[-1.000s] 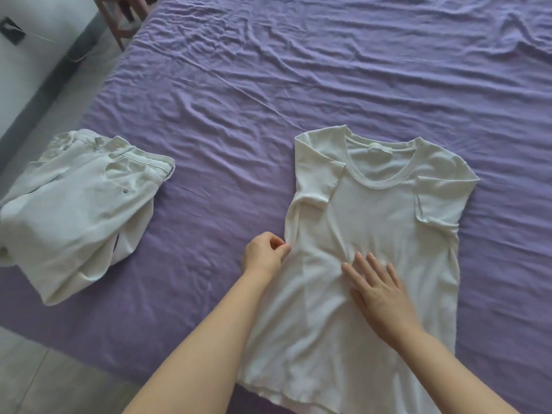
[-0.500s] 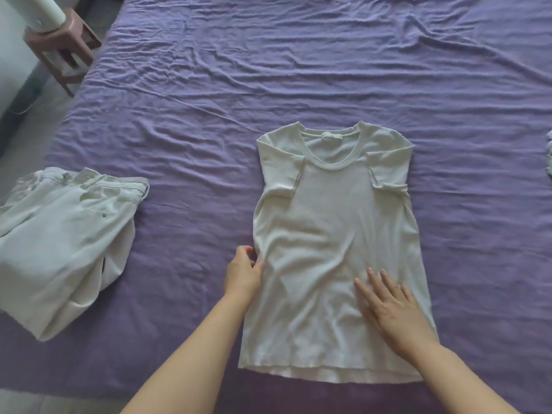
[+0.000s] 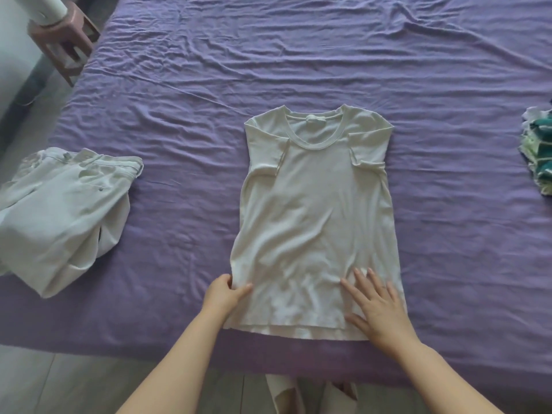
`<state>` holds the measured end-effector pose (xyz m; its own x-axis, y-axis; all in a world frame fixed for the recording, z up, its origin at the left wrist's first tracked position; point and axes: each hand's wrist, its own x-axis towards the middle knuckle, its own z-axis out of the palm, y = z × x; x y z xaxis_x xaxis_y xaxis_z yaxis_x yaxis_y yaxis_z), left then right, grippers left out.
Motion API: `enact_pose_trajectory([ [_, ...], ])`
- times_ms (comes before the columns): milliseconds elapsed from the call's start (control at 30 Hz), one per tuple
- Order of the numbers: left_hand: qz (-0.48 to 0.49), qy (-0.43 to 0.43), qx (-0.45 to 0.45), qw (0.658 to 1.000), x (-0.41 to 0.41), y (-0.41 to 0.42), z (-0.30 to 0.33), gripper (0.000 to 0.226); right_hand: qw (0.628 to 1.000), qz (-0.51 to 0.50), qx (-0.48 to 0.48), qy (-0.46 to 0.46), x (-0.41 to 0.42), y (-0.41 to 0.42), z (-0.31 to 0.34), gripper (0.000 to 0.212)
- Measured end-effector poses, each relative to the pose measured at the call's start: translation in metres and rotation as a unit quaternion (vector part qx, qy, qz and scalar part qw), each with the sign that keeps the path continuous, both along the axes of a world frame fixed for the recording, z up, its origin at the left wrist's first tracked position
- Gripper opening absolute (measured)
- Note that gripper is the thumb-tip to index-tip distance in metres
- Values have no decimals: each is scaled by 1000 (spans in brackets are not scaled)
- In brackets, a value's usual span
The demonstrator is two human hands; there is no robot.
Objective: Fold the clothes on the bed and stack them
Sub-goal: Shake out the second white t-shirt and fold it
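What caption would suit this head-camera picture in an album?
Left hand pinches the white T-shirt's edge while the right hand presses it flat on the purple bed.

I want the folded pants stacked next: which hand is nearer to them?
Left. The left hand pinches the T-shirt's left edge, closer to the folded pants; the right hand rests flat on the shirt's far side.

Folded trousers (image 3: 62, 213) cut by left edge; green-white clothes pile (image 3: 539, 144) cut by right edge.
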<state>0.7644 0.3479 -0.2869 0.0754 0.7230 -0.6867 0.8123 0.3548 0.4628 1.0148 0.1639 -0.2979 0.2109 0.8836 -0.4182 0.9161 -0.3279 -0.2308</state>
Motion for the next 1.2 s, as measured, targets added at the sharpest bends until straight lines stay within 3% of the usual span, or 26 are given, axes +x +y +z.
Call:
enact_pose_trajectory([
  [133, 38, 25, 25, 999, -15, -20, 2, 21, 998, 13, 14, 53, 10, -11, -2, 64],
  [200, 34, 86, 79, 993, -23, -22, 9, 21, 998, 22, 12, 57, 13, -16, -3, 64],
  [300, -74, 201, 231, 949, -18, -34, 11, 33, 997, 31, 37, 55, 10, -21, -4, 61],
  [367, -194, 133, 305, 923, 0, -49, 9, 40, 995, 20, 65, 69, 4, -25, -7, 50],
  [433, -322, 35, 265, 908, 24, -67, 5, 33, 994, 4, 92, 60, 0, -29, -13, 39],
  [500, -398, 30, 213, 892, 40, -84, -1, 30, 989, -10, 132, 64, -2, -32, -15, 33],
  [600, -401, 56, 184, 896, 48, -93, -8, 29, 987, -18, 141, 71, -3, -34, -16, 30],
  [700, -390, 29, 159, 906, 47, -87, -10, 25, 990, -19, 122, 68, -1, -35, -17, 36],
  [933, -357, -35, 178, 916, 44, -73, -15, 12, 979, -56, 173, 93, 3, -30, -16, 19],
  [1067, -409, -36, 172, 895, 35, -73, -3, 11, 976, -59, 143, 155, 8, -44, -14, 4],
  [1200, -501, 0, 114, 858, 33, -71, 8, 13, 987, -17, 89, 136, 12, -57, -5, 9],
])
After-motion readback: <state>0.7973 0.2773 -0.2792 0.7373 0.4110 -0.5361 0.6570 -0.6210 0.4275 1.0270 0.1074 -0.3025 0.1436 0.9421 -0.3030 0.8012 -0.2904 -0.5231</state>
